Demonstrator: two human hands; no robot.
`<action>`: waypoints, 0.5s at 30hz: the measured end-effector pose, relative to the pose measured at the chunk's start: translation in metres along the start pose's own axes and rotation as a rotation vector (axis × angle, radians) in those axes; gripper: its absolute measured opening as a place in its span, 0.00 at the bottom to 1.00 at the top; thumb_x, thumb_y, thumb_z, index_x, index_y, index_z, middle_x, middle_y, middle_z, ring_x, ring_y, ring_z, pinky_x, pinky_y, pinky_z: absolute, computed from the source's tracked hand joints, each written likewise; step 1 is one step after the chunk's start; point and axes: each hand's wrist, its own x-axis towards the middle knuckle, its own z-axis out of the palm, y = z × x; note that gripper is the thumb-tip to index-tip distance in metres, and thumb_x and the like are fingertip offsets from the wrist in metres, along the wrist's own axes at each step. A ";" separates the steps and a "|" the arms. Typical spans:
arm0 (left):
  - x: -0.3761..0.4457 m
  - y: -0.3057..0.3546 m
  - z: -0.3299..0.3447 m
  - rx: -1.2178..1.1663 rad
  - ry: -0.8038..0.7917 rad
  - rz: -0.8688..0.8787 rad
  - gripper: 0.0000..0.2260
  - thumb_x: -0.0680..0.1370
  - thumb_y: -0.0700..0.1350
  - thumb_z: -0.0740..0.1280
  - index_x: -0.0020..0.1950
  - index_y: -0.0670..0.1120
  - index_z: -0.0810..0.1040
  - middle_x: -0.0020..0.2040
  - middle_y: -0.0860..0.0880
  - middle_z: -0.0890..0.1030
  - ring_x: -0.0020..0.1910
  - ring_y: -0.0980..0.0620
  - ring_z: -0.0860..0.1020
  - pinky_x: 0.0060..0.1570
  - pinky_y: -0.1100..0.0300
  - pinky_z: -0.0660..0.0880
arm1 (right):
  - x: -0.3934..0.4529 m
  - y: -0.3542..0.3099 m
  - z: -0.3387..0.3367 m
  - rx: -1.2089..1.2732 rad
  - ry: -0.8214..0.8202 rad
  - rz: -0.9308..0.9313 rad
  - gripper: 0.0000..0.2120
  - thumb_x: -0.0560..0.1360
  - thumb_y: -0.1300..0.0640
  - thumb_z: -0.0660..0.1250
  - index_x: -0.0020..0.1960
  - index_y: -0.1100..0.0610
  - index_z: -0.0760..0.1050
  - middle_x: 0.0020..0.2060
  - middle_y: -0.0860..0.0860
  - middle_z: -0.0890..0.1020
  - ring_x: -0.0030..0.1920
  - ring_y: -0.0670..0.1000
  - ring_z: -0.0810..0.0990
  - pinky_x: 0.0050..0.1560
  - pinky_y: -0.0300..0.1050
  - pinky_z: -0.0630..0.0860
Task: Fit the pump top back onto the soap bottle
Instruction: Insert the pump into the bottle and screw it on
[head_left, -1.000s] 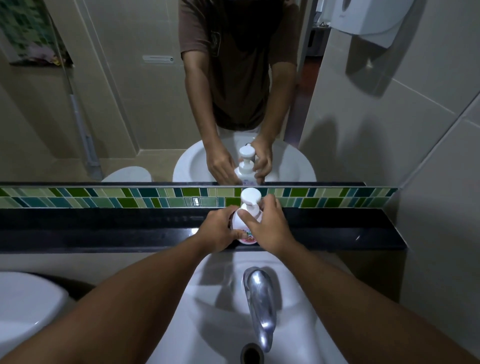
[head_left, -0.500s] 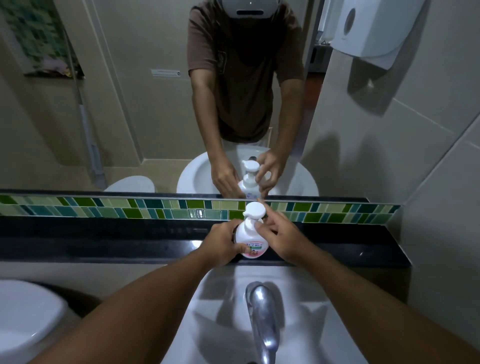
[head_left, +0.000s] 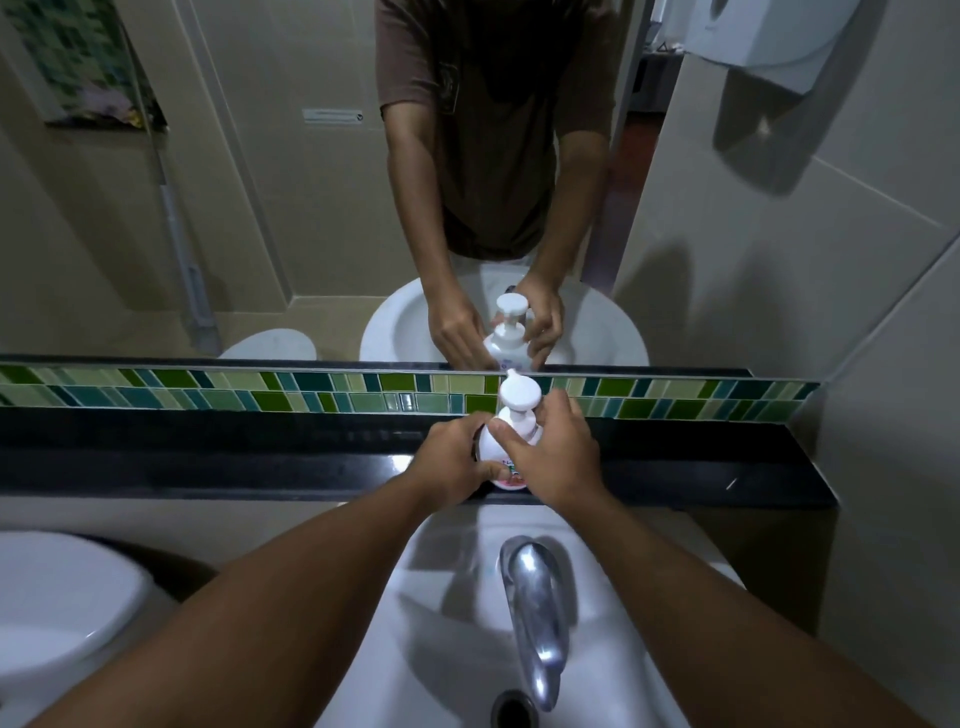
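Centre frame on the dark ledge (head_left: 208, 457), the left hand (head_left: 452, 462) grasps the soap bottle (head_left: 493, 457) while the right hand (head_left: 545, 452) pinches the pump top (head_left: 518, 395) collar, best twisted snug with the bottle held steady and upright

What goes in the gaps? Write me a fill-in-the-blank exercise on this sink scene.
1. The soap bottle stands on the ____ ledge.
2. The left hand grips the bottle's ____.
3. The right hand has its fingers at the collar of the ____ top.
4. The chrome ____ overhangs the basin.

Missing: black; body; pump; faucet
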 end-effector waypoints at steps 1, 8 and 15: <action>0.000 0.000 0.000 -0.003 0.002 -0.003 0.25 0.67 0.47 0.83 0.62 0.50 0.80 0.56 0.51 0.85 0.53 0.53 0.82 0.57 0.56 0.78 | -0.002 -0.006 0.004 -0.040 0.045 0.066 0.28 0.67 0.37 0.77 0.49 0.57 0.69 0.50 0.54 0.75 0.48 0.59 0.77 0.42 0.48 0.69; -0.004 -0.004 0.001 -0.002 -0.019 0.016 0.26 0.67 0.49 0.82 0.63 0.52 0.80 0.57 0.54 0.85 0.54 0.54 0.82 0.58 0.54 0.79 | -0.007 0.005 -0.002 0.157 -0.052 0.069 0.48 0.59 0.34 0.80 0.72 0.45 0.62 0.62 0.54 0.77 0.58 0.56 0.79 0.56 0.52 0.77; 0.001 -0.003 0.002 -0.001 -0.023 0.005 0.29 0.66 0.47 0.83 0.65 0.49 0.79 0.58 0.49 0.85 0.54 0.51 0.82 0.59 0.52 0.79 | 0.026 0.015 -0.049 -0.071 -0.434 -0.263 0.13 0.77 0.41 0.69 0.60 0.43 0.77 0.38 0.52 0.78 0.37 0.48 0.77 0.44 0.51 0.77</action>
